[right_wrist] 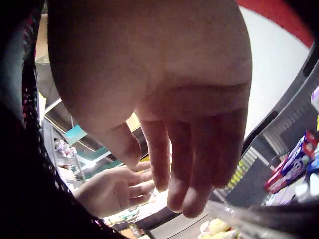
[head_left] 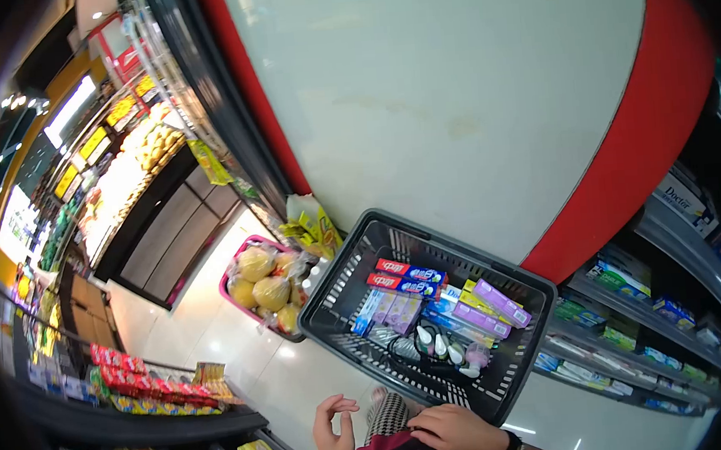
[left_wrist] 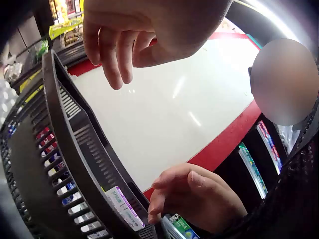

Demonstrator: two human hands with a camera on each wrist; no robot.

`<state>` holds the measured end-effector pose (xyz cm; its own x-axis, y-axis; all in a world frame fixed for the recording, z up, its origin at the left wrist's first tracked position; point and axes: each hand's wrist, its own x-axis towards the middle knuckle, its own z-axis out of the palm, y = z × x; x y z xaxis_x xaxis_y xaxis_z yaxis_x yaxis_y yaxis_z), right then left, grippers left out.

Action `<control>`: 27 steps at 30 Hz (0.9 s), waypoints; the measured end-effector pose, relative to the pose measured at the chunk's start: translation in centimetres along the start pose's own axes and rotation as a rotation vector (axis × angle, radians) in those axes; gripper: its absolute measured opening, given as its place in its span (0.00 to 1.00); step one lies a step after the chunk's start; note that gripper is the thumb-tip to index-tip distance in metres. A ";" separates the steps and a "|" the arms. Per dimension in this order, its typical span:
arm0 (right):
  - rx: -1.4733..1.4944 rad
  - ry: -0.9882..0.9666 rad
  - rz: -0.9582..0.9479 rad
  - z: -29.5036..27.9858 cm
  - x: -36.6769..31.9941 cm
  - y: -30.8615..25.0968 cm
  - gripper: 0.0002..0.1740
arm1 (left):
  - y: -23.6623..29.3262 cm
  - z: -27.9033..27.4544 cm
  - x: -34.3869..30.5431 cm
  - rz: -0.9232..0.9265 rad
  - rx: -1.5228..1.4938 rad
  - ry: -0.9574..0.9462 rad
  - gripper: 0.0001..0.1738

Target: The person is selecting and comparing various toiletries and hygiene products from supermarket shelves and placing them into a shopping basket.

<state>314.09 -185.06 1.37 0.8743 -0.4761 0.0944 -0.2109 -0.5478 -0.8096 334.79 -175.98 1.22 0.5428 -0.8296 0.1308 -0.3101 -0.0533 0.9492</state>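
A dark grey shopping basket (head_left: pixel 370 362) holds toothpaste boxes (head_left: pixel 406 279), purple boxes (head_left: pixel 480 319) and small bottles. Just below its near rim in the head view are both hands. The left hand (head_left: pixel 335 436) is raised with relaxed fingers and holds nothing. Close to the basket's lower edge, the right hand (head_left: pixel 458 430) has loosely bent fingers and nothing in them. In the left wrist view the left hand (left_wrist: pixel 149 30) hangs above the basket rim (left_wrist: pixel 65 129), the right hand (left_wrist: pixel 197 199) beside it. The right wrist view shows the right hand's (right_wrist: pixel 164 99) fingers hanging loose.
A pink-rimmed basket (head_left: pixel 230 297) of yellow fruit (head_left: pixel 272 292) stands left of the grey one. Behind is a white panel (head_left: pixel 452 93) with red borders. Stocked shelves (head_left: pixel 616 291) line the right, snack racks (head_left: pixel 158 385) the lower left, and a produce stand (head_left: pixel 169 230) the far left.
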 end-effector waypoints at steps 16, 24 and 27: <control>-0.549 0.069 0.510 -5.7 24.5 13.9 0.24 | -8.6 -7.7 27.1 -0.031 -0.273 -0.164 0.16; -0.954 0.176 0.485 -1.7 29.8 22.9 0.46 | -11.6 -13.1 32.4 -0.048 -0.136 -0.170 0.12; -0.893 0.124 0.549 -2.4 29.8 23.6 0.46 | -12.4 -13.7 32.9 -0.074 -0.148 -0.195 0.12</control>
<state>334.08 -213.83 -13.49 0.5213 -0.8516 -0.0557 -0.8534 -0.5195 -0.0434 367.19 -195.04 -2.36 0.3943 -0.9189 0.0149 -0.1494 -0.0481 0.9876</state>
